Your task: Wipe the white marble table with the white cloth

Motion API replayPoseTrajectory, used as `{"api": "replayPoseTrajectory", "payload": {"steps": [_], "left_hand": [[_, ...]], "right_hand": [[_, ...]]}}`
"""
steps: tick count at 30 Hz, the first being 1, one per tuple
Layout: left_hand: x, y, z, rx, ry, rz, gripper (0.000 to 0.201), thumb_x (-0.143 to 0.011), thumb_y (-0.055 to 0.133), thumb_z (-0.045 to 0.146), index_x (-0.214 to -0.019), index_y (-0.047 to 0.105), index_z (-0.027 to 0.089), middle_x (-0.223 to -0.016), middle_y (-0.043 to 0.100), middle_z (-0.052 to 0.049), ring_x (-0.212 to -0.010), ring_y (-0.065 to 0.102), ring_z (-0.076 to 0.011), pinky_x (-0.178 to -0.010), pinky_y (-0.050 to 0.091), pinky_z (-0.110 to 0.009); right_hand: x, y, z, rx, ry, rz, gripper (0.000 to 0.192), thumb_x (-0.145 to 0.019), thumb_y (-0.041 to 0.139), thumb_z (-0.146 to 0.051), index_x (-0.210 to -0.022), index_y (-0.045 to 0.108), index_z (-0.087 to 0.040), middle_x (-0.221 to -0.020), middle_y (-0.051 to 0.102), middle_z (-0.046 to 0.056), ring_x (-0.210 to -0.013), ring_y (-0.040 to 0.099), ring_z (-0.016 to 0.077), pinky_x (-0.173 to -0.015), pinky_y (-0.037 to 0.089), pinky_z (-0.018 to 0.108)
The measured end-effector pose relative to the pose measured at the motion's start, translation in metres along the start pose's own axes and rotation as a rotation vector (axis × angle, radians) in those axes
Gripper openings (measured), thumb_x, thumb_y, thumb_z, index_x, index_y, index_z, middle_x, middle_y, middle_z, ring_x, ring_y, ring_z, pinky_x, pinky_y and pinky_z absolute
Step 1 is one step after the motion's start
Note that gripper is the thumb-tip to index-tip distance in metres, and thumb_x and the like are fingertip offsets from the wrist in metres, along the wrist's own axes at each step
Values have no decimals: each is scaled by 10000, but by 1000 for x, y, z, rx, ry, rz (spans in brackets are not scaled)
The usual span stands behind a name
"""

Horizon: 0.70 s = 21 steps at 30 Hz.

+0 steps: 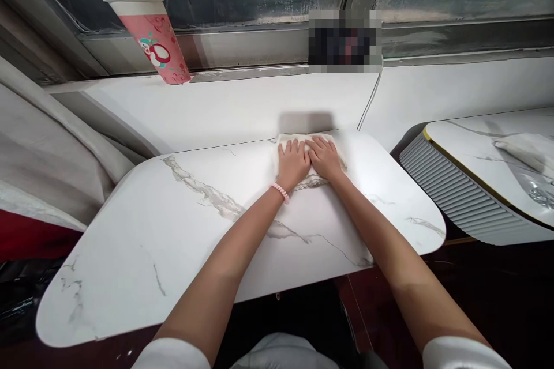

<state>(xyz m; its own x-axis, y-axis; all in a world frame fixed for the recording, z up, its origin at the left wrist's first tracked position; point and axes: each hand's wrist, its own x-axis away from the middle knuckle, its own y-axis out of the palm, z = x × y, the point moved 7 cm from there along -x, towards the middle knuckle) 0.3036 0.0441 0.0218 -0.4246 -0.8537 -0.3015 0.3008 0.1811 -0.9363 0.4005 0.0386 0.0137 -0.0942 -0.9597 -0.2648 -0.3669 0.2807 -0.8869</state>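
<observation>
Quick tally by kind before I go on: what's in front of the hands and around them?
Cloths: 2, one under both hands, one on the right table
Marble tables: 2
Paper cups: 1
Hands: 2, left hand, right hand
Total: 7

The person wears a white top with short sleeves, so both forearms are bare from above the elbow down. On the wrist of the left hand (293, 162) sits 1 pink beaded bracelet (281, 192). The right hand (324, 157) wears nothing.
</observation>
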Motion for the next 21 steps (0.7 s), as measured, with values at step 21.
{"api": "replayPoseTrajectory", "payload": {"steps": [21], "left_hand": [[134,-7,158,421,78,-474,635,-933,345,326,-1519,286,91,-1626,166,-165,-1511,56,-324,-1211,75,-590]], "right_hand": [[203,-89,74,148,-128,5,481,-977,287,-371,-1418,473,-325,-1487,491,38,-1409,401,248,-1169,289,551]]}}
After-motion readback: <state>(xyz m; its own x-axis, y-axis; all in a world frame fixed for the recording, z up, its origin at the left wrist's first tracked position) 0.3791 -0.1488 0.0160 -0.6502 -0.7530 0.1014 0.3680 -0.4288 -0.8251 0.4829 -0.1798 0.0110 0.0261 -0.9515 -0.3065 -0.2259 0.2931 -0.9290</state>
